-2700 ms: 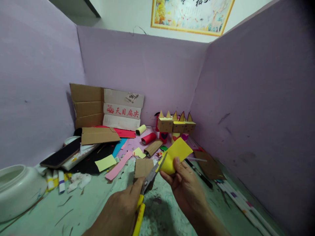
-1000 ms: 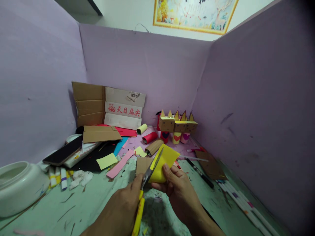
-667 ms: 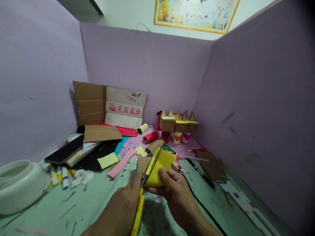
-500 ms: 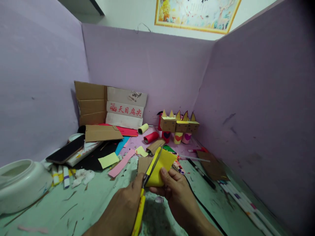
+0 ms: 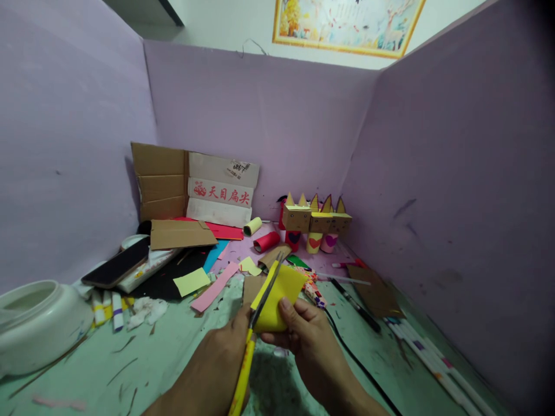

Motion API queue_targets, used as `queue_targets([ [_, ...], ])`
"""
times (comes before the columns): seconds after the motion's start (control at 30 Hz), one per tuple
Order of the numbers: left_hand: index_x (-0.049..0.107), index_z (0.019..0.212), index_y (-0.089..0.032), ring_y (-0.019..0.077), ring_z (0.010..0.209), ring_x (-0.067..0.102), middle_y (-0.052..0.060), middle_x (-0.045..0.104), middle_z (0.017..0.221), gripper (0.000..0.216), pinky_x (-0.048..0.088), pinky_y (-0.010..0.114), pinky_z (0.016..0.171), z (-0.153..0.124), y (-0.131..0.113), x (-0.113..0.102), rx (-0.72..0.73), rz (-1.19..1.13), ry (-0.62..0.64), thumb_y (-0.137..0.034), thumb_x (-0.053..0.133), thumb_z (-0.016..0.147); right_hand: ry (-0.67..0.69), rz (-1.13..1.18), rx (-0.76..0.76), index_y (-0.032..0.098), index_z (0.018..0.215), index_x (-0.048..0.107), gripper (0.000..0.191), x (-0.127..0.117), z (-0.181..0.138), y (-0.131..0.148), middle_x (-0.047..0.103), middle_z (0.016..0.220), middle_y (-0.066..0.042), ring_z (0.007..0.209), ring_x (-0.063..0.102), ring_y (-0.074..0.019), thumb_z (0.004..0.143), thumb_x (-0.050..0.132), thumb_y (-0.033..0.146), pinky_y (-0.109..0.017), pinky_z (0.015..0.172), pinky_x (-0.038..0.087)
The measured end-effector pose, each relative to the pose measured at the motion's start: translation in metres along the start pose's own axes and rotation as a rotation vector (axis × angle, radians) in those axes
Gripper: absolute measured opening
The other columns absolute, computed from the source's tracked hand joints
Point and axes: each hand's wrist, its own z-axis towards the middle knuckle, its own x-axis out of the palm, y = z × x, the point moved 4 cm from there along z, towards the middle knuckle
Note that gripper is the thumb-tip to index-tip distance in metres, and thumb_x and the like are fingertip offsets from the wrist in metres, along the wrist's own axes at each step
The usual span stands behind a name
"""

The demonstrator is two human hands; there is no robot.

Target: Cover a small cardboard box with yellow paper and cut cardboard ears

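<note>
My left hand [image 5: 217, 370] grips yellow-handled scissors [image 5: 254, 329] low in the middle of the view. Their blades point up and away and run along the left edge of a folded yellow paper piece [image 5: 278, 297]. My right hand [image 5: 310, 346] pinches that yellow paper from the right, thumb on top. Both hands hover just above the green table [image 5: 143, 358].
A white jar [image 5: 37, 323] stands at the left, with a phone [image 5: 117, 268], glue sticks [image 5: 106, 306] and paper scraps behind it. Cardboard sheets [image 5: 191, 190] lean on the back wall. Cardboard cat figures [image 5: 316, 222] stand at the back right. Pens [image 5: 355, 300] lie at the right.
The yellow paper has come down and nearer to me in my right hand. The scissor blades have worked further along its left edge and closed somewhat.
</note>
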Motion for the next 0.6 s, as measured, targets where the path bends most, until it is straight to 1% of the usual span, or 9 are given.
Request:
queue_targets([
  [0.1,0.045,0.116,-0.013,0.0228,0.055,0.063,0.007,0.066,0.067,0.042,0.042,0.028,0.049,-0.003,0.003,0.002,0.013,-0.032,-0.004,-0.014,0.038,0.074,-0.008,-0.007,0.005,0.012,0.084,0.070,0.033,-0.001,0.000,0.000,0.069,0.075,-0.006,0.064,0.064,-0.0147,0.069,0.071,0.042,-0.022,0.052,0.054],
  [0.2,0.044,0.118,-0.009,0.0200,0.044,0.057,0.005,0.063,0.058,0.043,0.037,0.027,0.042,-0.004,0.007,0.004,0.011,-0.063,-0.034,-0.017,0.036,0.077,-0.014,-0.022,0.013,0.012,0.084,0.070,0.034,-0.001,0.000,0.000,0.069,0.075,-0.006,0.063,0.064,-0.0142,0.068,0.071,0.042,-0.022,0.052,0.054],
  [0.3,0.048,0.114,-0.012,0.0186,0.044,0.056,0.004,0.061,0.057,0.038,0.038,0.026,0.043,-0.003,0.001,0.000,0.027,-0.122,-0.075,-0.021,0.034,0.080,-0.013,-0.046,0.024,0.011,0.082,0.070,0.035,-0.001,0.001,0.000,0.069,0.074,-0.006,0.062,0.063,-0.0137,0.068,0.070,0.043,-0.023,0.054,0.054],
  [0.37,0.050,0.110,-0.016,0.0180,0.050,0.058,0.003,0.062,0.060,0.033,0.041,0.026,0.049,-0.001,-0.004,-0.010,-0.002,-0.172,-0.141,-0.026,0.033,0.083,0.009,-0.064,0.031,0.011,0.083,0.070,0.036,0.000,0.001,0.000,0.068,0.074,-0.007,0.062,0.063,-0.0135,0.069,0.069,0.044,-0.023,0.055,0.053],
  [0.43,0.051,0.106,-0.018,0.0167,0.050,0.058,0.001,0.060,0.060,0.030,0.042,0.026,0.049,0.001,-0.005,-0.023,-0.086,-0.228,-0.224,-0.031,0.035,0.084,0.029,-0.086,0.041,0.011,0.084,0.070,0.036,0.000,0.001,0.000,0.067,0.073,-0.006,0.061,0.061,-0.0125,0.070,0.067,0.044,-0.022,0.053,0.052],
  [0.47,0.050,0.104,-0.019,0.0156,0.047,0.056,-0.001,0.058,0.059,0.028,0.041,0.025,0.047,0.003,-0.004,-0.030,-0.135,-0.267,-0.253,-0.034,0.037,0.084,0.032,-0.106,0.049,0.011,0.082,0.069,0.036,0.000,0.001,0.001,0.066,0.070,-0.005,0.058,0.060,-0.0113,0.070,0.067,0.044,-0.020,0.050,0.049],
  [0.53,0.048,0.104,-0.020,0.0128,0.041,0.051,-0.003,0.056,0.059,0.028,0.039,0.023,0.041,0.006,0.001,-0.043,-0.208,-0.361,-0.288,-0.037,0.043,0.083,0.035,-0.163,0.090,0.010,0.074,0.069,0.035,-0.001,0.000,0.002,0.062,0.059,-0.002,0.048,0.053,-0.0077,0.066,0.070,0.044,-0.016,0.042,0.040],
  [0.6,0.045,0.106,-0.021,0.0102,0.039,0.046,-0.005,0.055,0.062,0.032,0.038,0.021,0.040,0.009,0.006,-0.052,-0.224,-0.439,-0.291,-0.039,0.050,0.079,0.076,-0.228,0.171,0.009,0.064,0.067,0.034,0.000,-0.002,0.002,0.057,0.052,0.000,0.044,0.048,-0.0062,0.060,0.073,0.043,-0.016,0.040,0.034],
])
